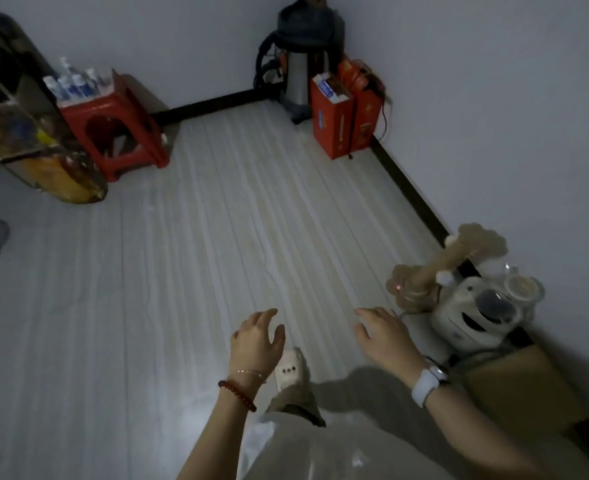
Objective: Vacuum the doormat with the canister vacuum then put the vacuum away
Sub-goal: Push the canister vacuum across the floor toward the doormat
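The canister vacuum (pixel 303 67), a steel drum with a dark blue-grey top and a black hose looped at its left, stands upright in the far corner of the room. No doormat shows in this view. My left hand (pixel 256 341) hangs over the floor at the bottom centre, fingers relaxed and holding nothing. My right hand (pixel 384 336), with a white watch on the wrist, hovers to its right, fingers loosely spread and empty. Both hands are far from the vacuum. My slippered foot (pixel 289 370) shows below the left hand.
Red cartons (pixel 334 119) stand against the vacuum's right side. A red plastic stool (pixel 119 129) with bottles sits at the left beside a cluttered shelf (pixel 12 109). A cat scratching post (pixel 435 268), a white appliance (pixel 476 313) and a cardboard box (pixel 521 386) line the right wall. Pale plank floor lies between.
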The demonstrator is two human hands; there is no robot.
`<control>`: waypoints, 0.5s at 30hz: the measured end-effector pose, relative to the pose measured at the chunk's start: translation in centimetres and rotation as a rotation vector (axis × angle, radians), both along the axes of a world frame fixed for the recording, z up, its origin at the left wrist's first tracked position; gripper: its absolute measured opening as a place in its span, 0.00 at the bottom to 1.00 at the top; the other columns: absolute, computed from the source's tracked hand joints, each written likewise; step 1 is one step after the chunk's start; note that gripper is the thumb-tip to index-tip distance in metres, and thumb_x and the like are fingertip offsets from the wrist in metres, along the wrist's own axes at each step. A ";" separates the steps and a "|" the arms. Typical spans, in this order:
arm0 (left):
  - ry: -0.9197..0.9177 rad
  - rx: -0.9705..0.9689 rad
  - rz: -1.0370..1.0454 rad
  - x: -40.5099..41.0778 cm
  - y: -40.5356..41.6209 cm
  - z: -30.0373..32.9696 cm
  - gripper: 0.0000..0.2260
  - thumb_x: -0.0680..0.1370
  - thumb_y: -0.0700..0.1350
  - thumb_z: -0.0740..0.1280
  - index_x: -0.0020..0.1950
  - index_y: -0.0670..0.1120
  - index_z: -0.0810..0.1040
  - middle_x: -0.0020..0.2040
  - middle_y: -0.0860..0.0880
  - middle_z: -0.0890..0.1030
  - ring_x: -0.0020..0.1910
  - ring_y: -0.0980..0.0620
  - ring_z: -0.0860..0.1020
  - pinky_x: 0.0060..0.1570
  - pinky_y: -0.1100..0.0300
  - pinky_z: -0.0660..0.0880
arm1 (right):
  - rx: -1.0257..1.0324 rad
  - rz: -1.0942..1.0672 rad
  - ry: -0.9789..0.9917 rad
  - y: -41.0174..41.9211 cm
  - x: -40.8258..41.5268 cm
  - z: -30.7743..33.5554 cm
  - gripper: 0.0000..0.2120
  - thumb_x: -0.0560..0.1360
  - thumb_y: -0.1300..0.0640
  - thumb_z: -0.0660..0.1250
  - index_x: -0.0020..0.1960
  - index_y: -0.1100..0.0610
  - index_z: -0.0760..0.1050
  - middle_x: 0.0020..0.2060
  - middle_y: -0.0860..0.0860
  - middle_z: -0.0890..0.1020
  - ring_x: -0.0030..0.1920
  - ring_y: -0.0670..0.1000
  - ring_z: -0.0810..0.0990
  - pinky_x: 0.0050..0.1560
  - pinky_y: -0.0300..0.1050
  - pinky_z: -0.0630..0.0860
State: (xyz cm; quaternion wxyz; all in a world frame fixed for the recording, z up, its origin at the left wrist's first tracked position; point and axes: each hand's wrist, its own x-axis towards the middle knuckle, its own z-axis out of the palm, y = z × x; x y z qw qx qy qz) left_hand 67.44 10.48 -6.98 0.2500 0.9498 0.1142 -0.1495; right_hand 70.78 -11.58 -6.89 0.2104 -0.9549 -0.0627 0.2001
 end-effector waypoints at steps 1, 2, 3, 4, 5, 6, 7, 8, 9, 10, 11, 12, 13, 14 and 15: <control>0.001 0.005 0.001 3.1 1.8 0.1 0.18 0.80 0.50 0.58 0.69 0.48 0.68 0.66 0.48 0.73 0.64 0.48 0.72 0.65 0.53 0.68 | 0.010 -0.022 0.008 1.5 3.2 0.2 0.18 0.79 0.56 0.56 0.67 0.59 0.69 0.62 0.56 0.76 0.64 0.57 0.71 0.63 0.46 0.67; -0.004 0.008 0.010 6.3 3.6 0.2 0.18 0.80 0.50 0.59 0.69 0.47 0.68 0.66 0.47 0.73 0.64 0.48 0.72 0.64 0.53 0.68 | 0.020 -0.037 0.015 2.9 6.4 0.6 0.18 0.79 0.56 0.57 0.67 0.59 0.69 0.62 0.56 0.76 0.64 0.56 0.71 0.63 0.46 0.67; -0.009 0.011 0.023 9.5 5.1 0.5 0.19 0.79 0.49 0.59 0.69 0.47 0.68 0.66 0.47 0.73 0.64 0.47 0.71 0.63 0.52 0.68 | 0.022 -0.043 0.020 4.1 9.4 1.1 0.18 0.79 0.56 0.57 0.67 0.59 0.69 0.62 0.56 0.76 0.64 0.56 0.72 0.63 0.46 0.67; -0.014 0.018 0.030 12.7 6.5 0.9 0.19 0.79 0.49 0.59 0.69 0.47 0.68 0.66 0.47 0.73 0.65 0.47 0.71 0.63 0.51 0.68 | 0.018 -0.050 0.012 5.2 12.4 1.7 0.18 0.79 0.56 0.58 0.67 0.59 0.70 0.62 0.56 0.77 0.64 0.56 0.72 0.63 0.47 0.68; -0.018 0.025 0.029 16.0 7.6 1.3 0.19 0.79 0.49 0.60 0.69 0.46 0.68 0.67 0.46 0.72 0.65 0.46 0.71 0.63 0.50 0.68 | 0.018 -0.062 -0.006 6.1 15.4 2.2 0.18 0.78 0.56 0.58 0.66 0.60 0.71 0.61 0.57 0.77 0.63 0.57 0.73 0.63 0.49 0.69; -0.021 0.032 0.022 19.1 8.4 1.6 0.19 0.79 0.49 0.60 0.69 0.46 0.68 0.67 0.46 0.72 0.65 0.45 0.71 0.63 0.50 0.68 | 0.021 -0.077 -0.019 6.7 18.2 2.7 0.17 0.78 0.56 0.58 0.64 0.62 0.72 0.58 0.58 0.78 0.62 0.59 0.73 0.61 0.52 0.70; -0.025 0.037 0.006 22.2 9.0 1.8 0.19 0.79 0.49 0.60 0.69 0.46 0.68 0.67 0.45 0.72 0.65 0.45 0.71 0.63 0.50 0.68 | 0.019 -0.092 -0.031 7.2 20.9 3.1 0.16 0.78 0.57 0.58 0.62 0.63 0.73 0.56 0.59 0.79 0.60 0.60 0.74 0.60 0.55 0.71; -0.028 0.038 -0.016 25.3 9.4 1.8 0.19 0.79 0.49 0.60 0.69 0.46 0.68 0.67 0.45 0.72 0.65 0.45 0.71 0.63 0.50 0.68 | 0.017 -0.108 -0.040 7.5 23.6 3.4 0.16 0.78 0.57 0.58 0.62 0.64 0.73 0.56 0.59 0.79 0.59 0.61 0.74 0.59 0.57 0.71; -0.029 0.036 -0.042 28.3 9.6 1.8 0.20 0.79 0.49 0.60 0.70 0.46 0.68 0.67 0.46 0.72 0.65 0.45 0.70 0.63 0.50 0.68 | 0.018 -0.125 -0.047 7.7 26.3 3.4 0.17 0.78 0.57 0.59 0.63 0.63 0.72 0.57 0.59 0.79 0.60 0.60 0.74 0.59 0.58 0.70; -0.027 0.033 -0.067 31.6 9.8 1.4 0.20 0.79 0.50 0.60 0.70 0.46 0.68 0.67 0.46 0.71 0.65 0.45 0.70 0.64 0.50 0.67 | 0.019 -0.140 -0.047 7.8 29.3 3.2 0.17 0.78 0.57 0.58 0.65 0.62 0.72 0.57 0.58 0.79 0.61 0.60 0.73 0.60 0.58 0.70; -0.022 0.029 -0.085 34.8 9.9 0.9 0.20 0.79 0.50 0.60 0.70 0.47 0.67 0.68 0.46 0.70 0.66 0.45 0.69 0.64 0.49 0.67 | 0.016 -0.146 -0.043 8.0 32.4 2.9 0.18 0.78 0.56 0.57 0.64 0.62 0.72 0.57 0.58 0.79 0.60 0.61 0.74 0.60 0.58 0.70; -0.018 0.026 -0.094 37.9 10.0 0.4 0.21 0.79 0.51 0.60 0.70 0.47 0.67 0.69 0.46 0.70 0.66 0.46 0.69 0.65 0.49 0.67 | 0.010 -0.138 -0.038 8.2 35.5 2.4 0.19 0.78 0.54 0.55 0.63 0.62 0.73 0.55 0.58 0.79 0.58 0.61 0.74 0.58 0.57 0.71; -0.016 0.021 -0.094 41.0 10.1 -0.1 0.21 0.79 0.51 0.59 0.71 0.47 0.66 0.69 0.46 0.69 0.67 0.45 0.69 0.65 0.49 0.67 | 0.003 -0.126 -0.028 8.5 38.6 1.8 0.21 0.76 0.52 0.53 0.60 0.63 0.74 0.53 0.59 0.80 0.56 0.62 0.75 0.56 0.57 0.72; -0.015 0.019 -0.088 44.1 10.2 -0.6 0.21 0.79 0.51 0.59 0.71 0.47 0.66 0.69 0.46 0.69 0.67 0.45 0.68 0.66 0.48 0.66 | -0.001 -0.122 -0.020 8.9 41.8 1.1 0.23 0.74 0.51 0.51 0.59 0.64 0.74 0.52 0.59 0.80 0.56 0.62 0.76 0.56 0.57 0.73; -0.011 0.020 -0.081 47.2 10.4 -1.0 0.21 0.79 0.51 0.59 0.71 0.48 0.65 0.70 0.46 0.68 0.67 0.45 0.68 0.66 0.48 0.66 | -0.003 -0.125 -0.010 9.2 45.1 0.4 0.25 0.73 0.50 0.51 0.60 0.63 0.74 0.53 0.59 0.80 0.57 0.62 0.75 0.57 0.58 0.72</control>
